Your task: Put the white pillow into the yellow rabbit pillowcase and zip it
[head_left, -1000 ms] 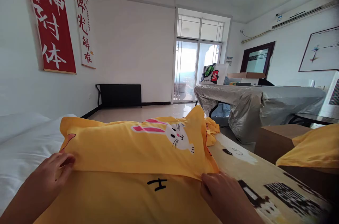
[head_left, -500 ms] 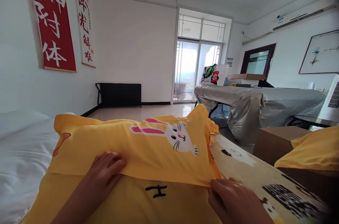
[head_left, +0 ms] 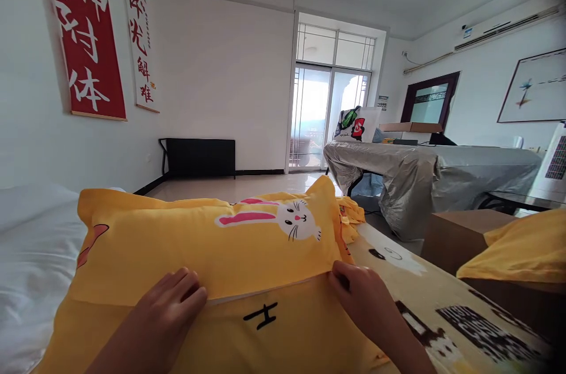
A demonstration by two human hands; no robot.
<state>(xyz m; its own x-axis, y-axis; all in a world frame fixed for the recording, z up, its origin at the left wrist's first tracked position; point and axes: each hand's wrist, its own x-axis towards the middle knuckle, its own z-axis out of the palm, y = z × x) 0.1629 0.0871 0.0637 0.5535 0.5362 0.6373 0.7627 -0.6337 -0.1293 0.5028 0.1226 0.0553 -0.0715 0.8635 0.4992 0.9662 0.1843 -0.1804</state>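
In front of me lies a yellow pillowcase (head_left: 159,250) with a white rabbit print, looking filled out like a pillow. Across its near side runs a flap edge, and a thin white strip shows in the gap beneath it. My left hand (head_left: 170,303) is closed with bent fingers on the flap edge, left of the middle. At the right end of that edge, my right hand (head_left: 360,288) pinches the fabric between thumb and fingers. A black letter-like print marks the yellow cloth between my hands. Both sets of fingertips are partly hidden.
White bedding (head_left: 30,256) lies at the left, and a cream patterned blanket (head_left: 398,268) extends to the right. A cardboard box (head_left: 455,238) with yellow cloth (head_left: 522,250) over it stands at the right. Behind is a table under a silver cover (head_left: 407,185).
My right hand has moved up and left with the flap's corner, pulling the right side inward. A white strip now shows under the flap edge. My left hand has shifted slightly lower.
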